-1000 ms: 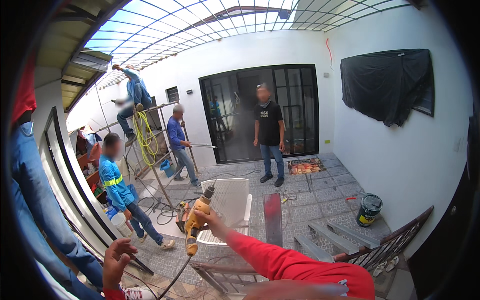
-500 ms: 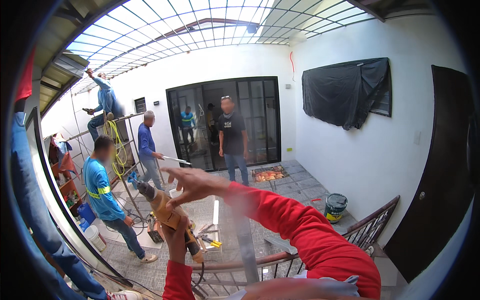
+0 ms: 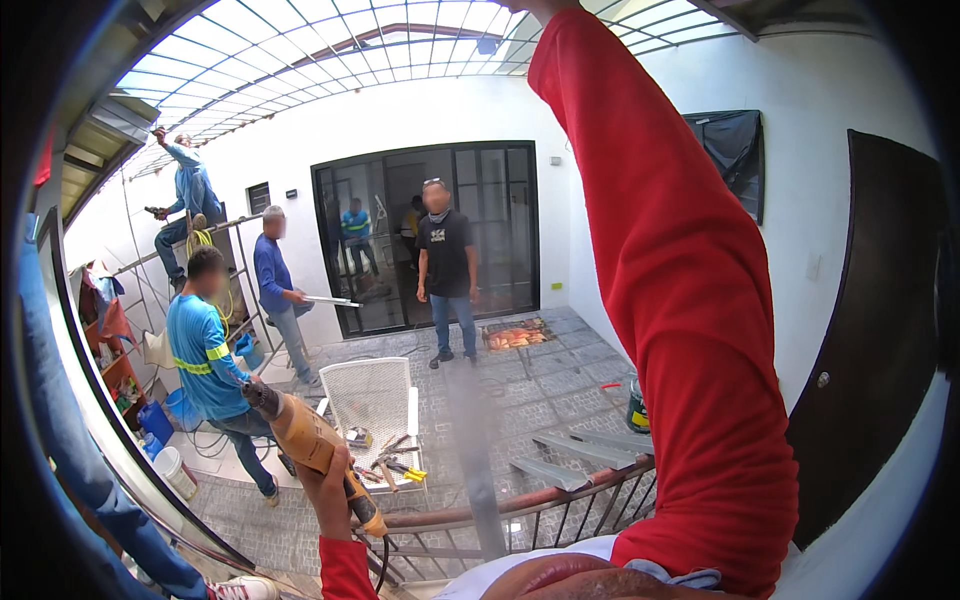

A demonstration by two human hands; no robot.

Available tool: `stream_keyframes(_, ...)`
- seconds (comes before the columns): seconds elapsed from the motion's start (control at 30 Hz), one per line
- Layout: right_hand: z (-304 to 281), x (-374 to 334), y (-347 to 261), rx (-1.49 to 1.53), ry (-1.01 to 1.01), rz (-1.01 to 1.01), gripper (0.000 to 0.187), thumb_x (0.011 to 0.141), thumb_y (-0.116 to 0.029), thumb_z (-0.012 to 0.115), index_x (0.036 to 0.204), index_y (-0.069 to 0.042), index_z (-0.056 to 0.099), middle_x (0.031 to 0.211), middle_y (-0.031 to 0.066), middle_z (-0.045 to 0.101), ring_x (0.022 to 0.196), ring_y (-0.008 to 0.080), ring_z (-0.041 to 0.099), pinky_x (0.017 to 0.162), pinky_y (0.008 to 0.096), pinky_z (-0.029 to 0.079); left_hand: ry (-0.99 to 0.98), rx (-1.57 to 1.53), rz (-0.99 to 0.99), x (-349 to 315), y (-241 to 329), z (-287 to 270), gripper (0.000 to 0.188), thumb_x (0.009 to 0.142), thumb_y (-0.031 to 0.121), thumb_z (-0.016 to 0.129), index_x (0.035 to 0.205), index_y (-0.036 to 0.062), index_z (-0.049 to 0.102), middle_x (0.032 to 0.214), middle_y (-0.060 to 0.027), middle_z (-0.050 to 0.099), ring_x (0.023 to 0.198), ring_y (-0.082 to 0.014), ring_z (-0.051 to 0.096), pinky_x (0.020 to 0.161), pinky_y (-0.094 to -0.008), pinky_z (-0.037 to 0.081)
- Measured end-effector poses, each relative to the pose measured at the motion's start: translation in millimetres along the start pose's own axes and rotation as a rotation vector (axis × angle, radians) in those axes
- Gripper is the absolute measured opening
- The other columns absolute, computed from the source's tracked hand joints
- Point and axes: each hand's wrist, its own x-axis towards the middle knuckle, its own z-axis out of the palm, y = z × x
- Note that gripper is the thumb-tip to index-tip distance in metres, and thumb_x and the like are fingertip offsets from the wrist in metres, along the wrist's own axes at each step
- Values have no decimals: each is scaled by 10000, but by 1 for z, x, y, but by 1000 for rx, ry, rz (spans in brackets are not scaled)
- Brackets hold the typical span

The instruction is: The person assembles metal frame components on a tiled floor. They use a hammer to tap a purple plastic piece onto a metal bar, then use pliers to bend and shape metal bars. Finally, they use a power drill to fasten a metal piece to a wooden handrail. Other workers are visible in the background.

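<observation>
In my left hand point(image 3: 328, 495) is a yellow and black corded power drill point(image 3: 308, 437). My fingers wrap its grip, and its dark chuck points up and to the left. The cord hangs from the grip's lower end. A red-sleeved right arm reaches straight up, and only part of my right hand point(image 3: 540, 6) shows at the top edge, near the roof grid point(image 3: 400, 50). Its fingers are cut off by the frame. Beyond the drill stands a white mesh chair point(image 3: 365, 385) with pliers and other hand tools point(image 3: 398, 468) on its seat.
A curved railing point(image 3: 530, 502) runs just ahead, with grey metal channels point(image 3: 590, 452) beyond it. Two people stand at the left point(image 3: 205, 345) point(image 3: 275, 265), another by the glass doors point(image 3: 447, 250), and one sits on scaffolding point(image 3: 190, 190). A jeans-clad leg point(image 3: 85, 450) is close at left.
My right hand has gone from beside the drill up to the top edge. The drill has moved slightly down and left, still in my left hand. The view has shifted a little.
</observation>
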Motion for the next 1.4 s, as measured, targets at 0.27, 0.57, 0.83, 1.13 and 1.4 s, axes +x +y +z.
stream_keyframes(0.27,-46,-22,97,-101,-19,173,903,784,-146,560,1598,8,197,1026,247,733,895,327,726,814,442,569,8,28,29,-17,7,0,700,875,77,760,1452,41,365,1213,-116,573,957,-185,642,804,-318,565)
stream_keyframes(0.57,-69,-44,106,72,-60,210,916,787,-140,590,1605,-12,200,924,226,727,718,290,703,697,426,571,23,60,5,-30,15,20,678,884,85,759,1441,27,377,1226,-123,577,978,-180,645,815,-313,563)
stream_keyframes(0.83,-27,-131,63,283,424,-87,956,863,-148,733,1627,-74,163,742,78,649,643,268,650,644,402,540,36,104,-23,-35,11,12,685,874,102,777,1426,6,382,1226,-125,577,1002,-184,643,852,-311,556)
stream_keyframes(1.13,-7,-51,54,213,313,-73,857,865,-240,709,1569,-2,281,852,159,704,742,332,692,722,445,558,61,138,-4,-34,12,13,623,883,80,758,1400,18,415,1198,-115,602,975,-174,647,830,-305,553)
stream_keyframes(1.4,-39,-278,-41,1132,-213,-255,495,993,-120,663,1468,-89,527,738,-56,544,666,17,515,597,191,403,76,129,-90,-39,1,-1,602,877,80,768,1375,35,433,1156,-109,609,926,-175,656,769,-308,557)
